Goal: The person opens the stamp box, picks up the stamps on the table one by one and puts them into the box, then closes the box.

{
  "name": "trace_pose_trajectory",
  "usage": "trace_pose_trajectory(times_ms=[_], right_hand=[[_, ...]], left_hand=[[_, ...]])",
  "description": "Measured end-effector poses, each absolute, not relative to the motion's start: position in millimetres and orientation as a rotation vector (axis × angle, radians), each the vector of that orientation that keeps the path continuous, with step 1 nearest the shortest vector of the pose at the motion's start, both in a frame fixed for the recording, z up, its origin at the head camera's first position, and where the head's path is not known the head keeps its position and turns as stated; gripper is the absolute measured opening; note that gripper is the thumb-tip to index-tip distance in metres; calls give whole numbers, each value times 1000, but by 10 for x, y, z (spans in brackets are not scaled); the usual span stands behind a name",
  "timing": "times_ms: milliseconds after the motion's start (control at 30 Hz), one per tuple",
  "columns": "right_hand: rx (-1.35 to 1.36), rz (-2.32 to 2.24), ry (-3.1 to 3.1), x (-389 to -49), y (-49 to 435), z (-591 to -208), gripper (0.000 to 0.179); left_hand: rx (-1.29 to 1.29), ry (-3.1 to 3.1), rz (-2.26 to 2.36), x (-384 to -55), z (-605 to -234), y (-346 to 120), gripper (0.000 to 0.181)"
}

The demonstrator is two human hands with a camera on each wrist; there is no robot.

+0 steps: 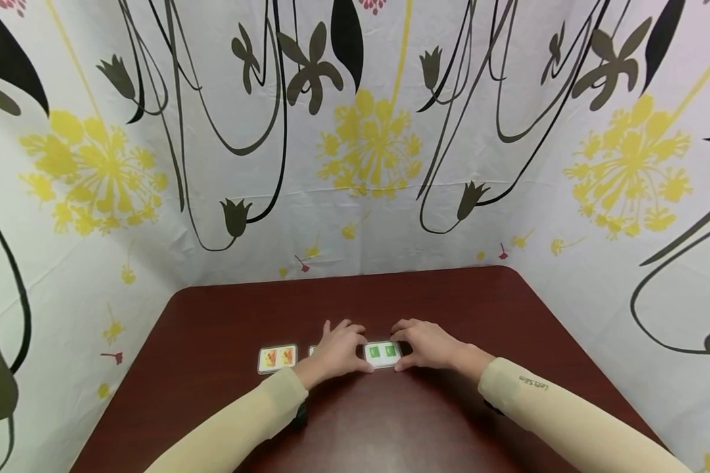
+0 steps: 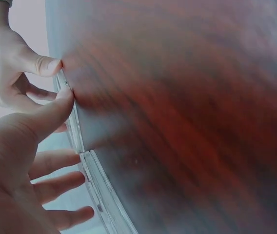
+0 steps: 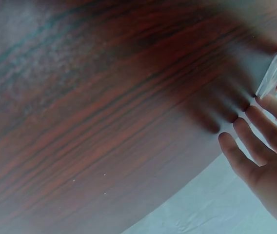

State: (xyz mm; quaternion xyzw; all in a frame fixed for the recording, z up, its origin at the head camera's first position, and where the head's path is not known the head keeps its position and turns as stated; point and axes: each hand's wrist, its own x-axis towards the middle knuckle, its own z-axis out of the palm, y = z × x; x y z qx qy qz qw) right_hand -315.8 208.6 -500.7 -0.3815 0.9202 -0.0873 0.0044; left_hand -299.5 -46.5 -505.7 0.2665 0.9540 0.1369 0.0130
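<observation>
A flat, clear-edged case (image 1: 382, 362) with two green pictures on white lies on the dark red-brown table, between both hands. My left hand (image 1: 337, 348) grips its left end, thumb at the near edge and index finger at the far edge. My right hand (image 1: 428, 343) holds the right end the same way, its other fingers spread beyond. In the left wrist view the case's thin side (image 2: 75, 124) shows edge-on beside the left thumb. A second case (image 1: 311, 350) is mostly hidden behind the left hand; its side (image 2: 107, 195) appears below the left fingers.
Farther left lies another case (image 1: 277, 359) with two orange-and-yellow pictures. The table (image 1: 355, 420) has rounded far corners. A white cloth (image 1: 355, 230) with flower and vine prints hangs behind it and along both sides.
</observation>
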Motion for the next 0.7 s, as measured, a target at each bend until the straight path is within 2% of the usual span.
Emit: trace_pose_trajectory(times_ms=[700], right_hand=[[-1145,-287,2943,-3105,2115,-4999,67]], left_hand=[[801,3000,426,-2939,-5016,-424,62]])
